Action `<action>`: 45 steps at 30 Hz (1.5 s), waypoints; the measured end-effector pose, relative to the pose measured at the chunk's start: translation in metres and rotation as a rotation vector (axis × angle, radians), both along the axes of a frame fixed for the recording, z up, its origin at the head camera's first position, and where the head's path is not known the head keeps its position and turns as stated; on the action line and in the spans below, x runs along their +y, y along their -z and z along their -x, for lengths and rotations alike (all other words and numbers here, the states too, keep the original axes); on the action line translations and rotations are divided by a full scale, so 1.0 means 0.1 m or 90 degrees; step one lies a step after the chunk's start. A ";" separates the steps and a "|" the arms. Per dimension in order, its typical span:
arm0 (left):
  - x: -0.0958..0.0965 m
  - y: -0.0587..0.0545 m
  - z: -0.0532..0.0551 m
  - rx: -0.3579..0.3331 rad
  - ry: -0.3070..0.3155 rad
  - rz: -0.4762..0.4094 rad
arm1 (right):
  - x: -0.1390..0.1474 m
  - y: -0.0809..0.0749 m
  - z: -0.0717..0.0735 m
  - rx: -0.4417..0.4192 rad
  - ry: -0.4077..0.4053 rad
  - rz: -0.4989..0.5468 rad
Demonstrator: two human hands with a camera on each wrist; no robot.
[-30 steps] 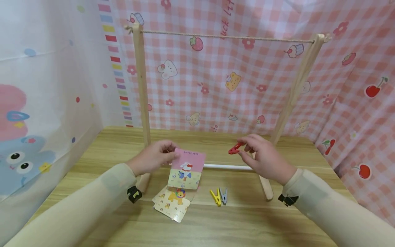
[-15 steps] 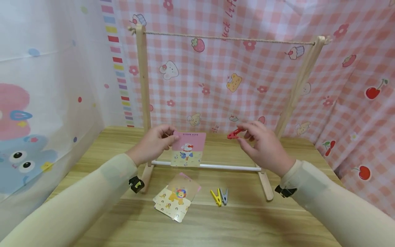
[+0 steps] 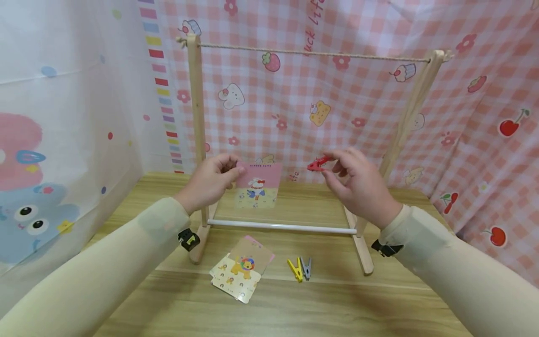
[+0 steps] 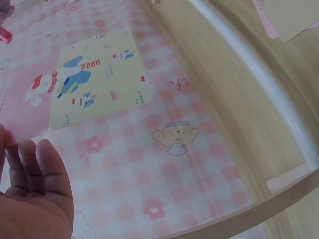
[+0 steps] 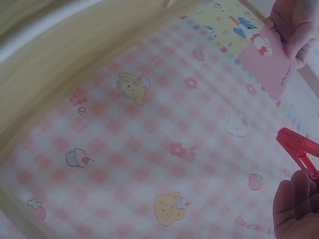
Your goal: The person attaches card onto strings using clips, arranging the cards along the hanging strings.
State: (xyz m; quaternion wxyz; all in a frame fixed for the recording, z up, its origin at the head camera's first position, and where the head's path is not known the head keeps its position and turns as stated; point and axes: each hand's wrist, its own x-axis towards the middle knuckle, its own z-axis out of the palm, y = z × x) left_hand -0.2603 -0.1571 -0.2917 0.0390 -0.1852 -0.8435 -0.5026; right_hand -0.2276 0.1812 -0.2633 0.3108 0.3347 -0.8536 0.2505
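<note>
My left hand pinches a pink and yellow card with a white rabbit on it by its upper left edge. The card hangs upright above the white bar of a wooden stand. To its right, my right hand holds a red clothespin between thumb and fingers, its nose pointing left toward the card. The left wrist view shows the rabbit card close up. In the right wrist view the red clothespin stands out above the curled fingertips. Card and clothespin are apart, both below the string.
Wooden posts hold the string at the left and right. On the table lie several overlapping cards, a lion on the top one. Beside them are a yellow clothespin and a grey clothespin. A checked cloth hangs behind.
Both hands have risen, the left lifting the rabbit card off the pile to above the white bar, the right carrying the red clothespin upward. The lower cards and other clothespins stay put.
</note>
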 end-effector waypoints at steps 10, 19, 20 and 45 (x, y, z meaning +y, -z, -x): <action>0.01 -0.14 0.04 0.038 -0.029 -0.009 | -0.07 -0.17 0.05 0.036 -0.002 0.005; 0.02 -0.25 0.05 0.048 -0.046 -0.022 | -0.12 -0.28 0.09 0.053 -0.006 0.015; 0.02 -0.25 0.05 0.049 -0.047 -0.027 | -0.12 -0.29 0.09 0.054 -0.006 0.015; 0.09 -0.60 0.08 0.095 -0.060 -0.058 | -0.30 -0.72 0.13 0.089 -0.017 0.047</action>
